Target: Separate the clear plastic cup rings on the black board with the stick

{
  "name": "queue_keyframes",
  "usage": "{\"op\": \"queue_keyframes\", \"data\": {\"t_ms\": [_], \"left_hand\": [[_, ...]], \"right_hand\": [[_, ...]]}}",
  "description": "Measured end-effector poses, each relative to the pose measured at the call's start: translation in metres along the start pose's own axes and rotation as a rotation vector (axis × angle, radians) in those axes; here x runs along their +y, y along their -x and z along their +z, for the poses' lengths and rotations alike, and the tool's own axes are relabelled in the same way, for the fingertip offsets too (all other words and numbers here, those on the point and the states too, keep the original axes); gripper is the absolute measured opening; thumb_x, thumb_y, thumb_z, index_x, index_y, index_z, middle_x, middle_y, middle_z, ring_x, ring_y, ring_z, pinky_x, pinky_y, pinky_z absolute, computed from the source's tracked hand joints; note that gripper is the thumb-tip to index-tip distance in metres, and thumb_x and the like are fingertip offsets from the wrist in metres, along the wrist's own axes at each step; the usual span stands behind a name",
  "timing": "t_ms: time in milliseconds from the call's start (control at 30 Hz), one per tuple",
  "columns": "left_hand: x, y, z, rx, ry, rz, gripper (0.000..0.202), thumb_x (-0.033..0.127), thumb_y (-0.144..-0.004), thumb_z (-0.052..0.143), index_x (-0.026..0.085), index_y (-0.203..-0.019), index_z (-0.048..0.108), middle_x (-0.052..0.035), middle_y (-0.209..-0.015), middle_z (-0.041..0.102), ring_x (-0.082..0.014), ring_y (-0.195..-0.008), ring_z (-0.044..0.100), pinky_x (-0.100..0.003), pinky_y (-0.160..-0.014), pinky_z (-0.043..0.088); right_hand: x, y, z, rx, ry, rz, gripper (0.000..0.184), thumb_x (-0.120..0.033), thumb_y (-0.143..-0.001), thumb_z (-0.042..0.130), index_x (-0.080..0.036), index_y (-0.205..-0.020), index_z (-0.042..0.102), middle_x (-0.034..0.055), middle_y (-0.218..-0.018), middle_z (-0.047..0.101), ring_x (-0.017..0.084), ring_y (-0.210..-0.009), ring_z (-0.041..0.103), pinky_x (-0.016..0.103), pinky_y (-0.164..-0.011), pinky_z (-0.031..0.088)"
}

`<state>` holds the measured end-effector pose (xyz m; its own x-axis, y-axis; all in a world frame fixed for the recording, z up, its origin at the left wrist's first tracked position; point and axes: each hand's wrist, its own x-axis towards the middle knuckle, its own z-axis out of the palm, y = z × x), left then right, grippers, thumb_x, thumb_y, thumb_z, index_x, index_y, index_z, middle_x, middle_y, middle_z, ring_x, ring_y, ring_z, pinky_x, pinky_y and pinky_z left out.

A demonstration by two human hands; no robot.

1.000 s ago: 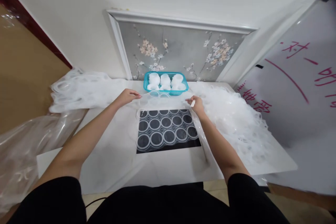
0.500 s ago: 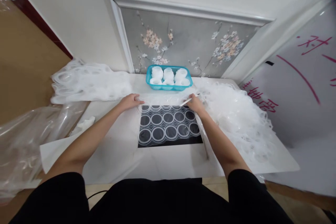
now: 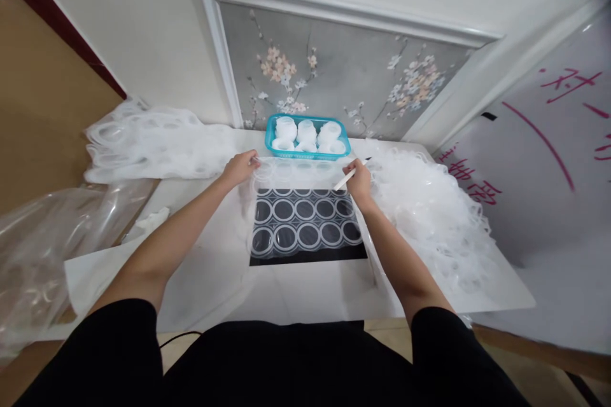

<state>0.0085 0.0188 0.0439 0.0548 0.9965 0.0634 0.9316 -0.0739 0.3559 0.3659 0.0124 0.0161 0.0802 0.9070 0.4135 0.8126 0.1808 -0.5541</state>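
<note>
"Two things in your grasp, one on each side?"

"Yes. My left hand [image 3: 242,167] has its fingertips together, clamped on the far left corner of the clear ring sheet [image 3: 295,210]. My right hand [image 3: 358,178] is closed round a slim white stick [image 3: 344,179] with a dark tip. It's by the sheet's far right corner; whether it grips the film too, I can't tell."

"Where does the sheet lie?"

"Over a black board [image 3: 310,257] in the middle of the bench [image 3: 210,267], in front of me. Its far row of rings reaches past the board, between my hands; I can't tell if that edge is lifted. The board's near edge shows as a plain dark strip."

"And around that?"

"Just beyond the far row is a teal basket [image 3: 308,154] holding white ring stacks [image 3: 306,131], three far and three near. To the left, past my left hand, lies a pile of white ring sheets [image 3: 157,146]; to the right, a larger loose heap [image 3: 420,210] of film and rings."

"Further out?"

"Clear plastic [image 3: 42,248] bunched on the left, a framed blossom panel [image 3: 344,57] behind the basket, and a whiteboard [image 3: 539,216] with red writing on the right."
</note>
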Motion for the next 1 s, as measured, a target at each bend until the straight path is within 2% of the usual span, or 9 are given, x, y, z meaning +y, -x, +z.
{"op": "queue_keyframes", "data": {"t_ms": [133,300,433,500,567,633,733,867,1000], "left_hand": [[0.01,-0.007,-0.002,0.031,-0.04,-0.01,0.027,0.036,-0.086,0.048,0.025,-0.109,0.057,-0.0042,-0.103,0.067,-0.0218,-0.093,0.06,-0.028,-0.075,0.042],[0.013,-0.001,0.001,-0.034,-0.072,-0.003,0.031,0.035,-0.081,0.059,0.024,-0.11,0.059,-0.0034,-0.103,0.067,-0.0227,-0.095,0.061,-0.028,-0.077,0.044],[0.013,0.034,0.004,0.015,-0.099,-0.02,0.056,0.043,-0.084,0.055,0.021,-0.134,0.041,-0.0092,-0.122,0.057,-0.0266,-0.097,0.061,-0.034,-0.078,0.046],[0.014,0.063,0.007,0.012,-0.11,0.003,0.053,0.046,-0.085,0.053,0.022,-0.132,0.043,-0.0086,-0.124,0.055,-0.0266,-0.095,0.062,-0.035,-0.077,0.046],[0.015,0.095,0.011,-0.041,-0.12,0.06,0.042,0.048,-0.086,0.053,0.025,-0.121,0.055,-0.0049,-0.12,0.057,-0.0237,-0.091,0.063,-0.032,-0.073,0.046],[0.017,0.125,0.015,-0.133,-0.153,0.155,0.036,0.048,-0.089,0.049,0.027,-0.116,0.061,-0.003,-0.117,0.057,-0.0192,-0.083,0.063,-0.028,-0.068,0.046],[0.021,0.159,0.022,-0.181,-0.18,0.22,0.034,0.044,-0.092,0.045,0.031,-0.119,0.061,-0.0014,-0.115,0.057,-0.0151,-0.076,0.062,-0.026,-0.063,0.044],[0.025,0.178,0.03,-0.169,-0.282,0.274,0.036,0.041,-0.095,0.039,0.03,-0.123,0.059,-0.0034,-0.117,0.055,-0.0155,-0.078,0.063,-0.026,-0.061,0.045],[0.025,0.184,0.036,-0.14,-0.309,0.278,0.038,0.04,-0.096,0.035,0.028,-0.126,0.056,-0.0045,-0.133,0.05,-0.016,-0.082,0.064,-0.026,-0.062,0.047]], "right_hand": [[-0.002,-0.008,0.002,0.015,0.016,0.027,0.009,-0.025,-0.08,0.047,-0.023,-0.074,0.042,0.0043,-0.079,0.063,0.02,-0.078,0.058,0.03,-0.072,0.041],[0.002,0.001,0.002,-0.1,0.077,0.085,0.013,-0.025,-0.073,0.061,-0.02,-0.071,0.049,0.0058,-0.069,0.064,0.022,-0.071,0.059,0.03,-0.065,0.041],[-0.006,0.021,-0.015,-0.067,0.15,0.096,0.024,-0.04,-0.08,0.059,-0.017,-0.086,0.057,0.014,-0.081,0.067,0.029,-0.084,0.06,0.036,-0.071,0.042],[-0.019,0.033,-0.023,-0.079,0.04,0.071,0.037,-0.051,-0.088,0.045,-0.017,-0.093,0.059,0.0127,-0.081,0.067,0.027,-0.081,0.062,0.036,-0.072,0.043],[-0.036,0.046,-0.022,-0.184,-0.232,0.091,0.053,-0.06,-0.091,0.029,-0.017,-0.102,0.059,0.0079,-0.072,0.068,0.022,-0.068,0.063,0.033,-0.068,0.046],[-0.056,0.06,-0.011,-0.345,-0.519,0.158,0.066,-0.066,-0.09,0.02,-0.018,-0.11,0.059,0.0047,-0.067,0.068,0.018,-0.058,0.062,0.03,-0.063,0.048],[-0.088,0.078,0.019,-0.52,-0.714,0.177,0.067,-0.07,-0.086,0.03,-0.016,-0.106,0.065,0.0065,-0.072,0.071,0.018,-0.061,0.065,0.03,-0.06,0.051],[-0.122,0.089,0.06,-0.581,-0.685,-0.032,0.048,-0.058,-0.082,0.052,-0.015,-0.093,0.071,0.0083,-0.08,0.073,0.02,-0.067,0.068,0.029,-0.061,0.053],[-0.134,0.093,0.08,-0.615,-0.623,-0.132,0.03,-0.044,-0.082,0.059,-0.016,-0.077,0.072,0.0048,-0.07,0.072,0.018,-0.059,0.066,0.027,-0.056,0.049]]}}
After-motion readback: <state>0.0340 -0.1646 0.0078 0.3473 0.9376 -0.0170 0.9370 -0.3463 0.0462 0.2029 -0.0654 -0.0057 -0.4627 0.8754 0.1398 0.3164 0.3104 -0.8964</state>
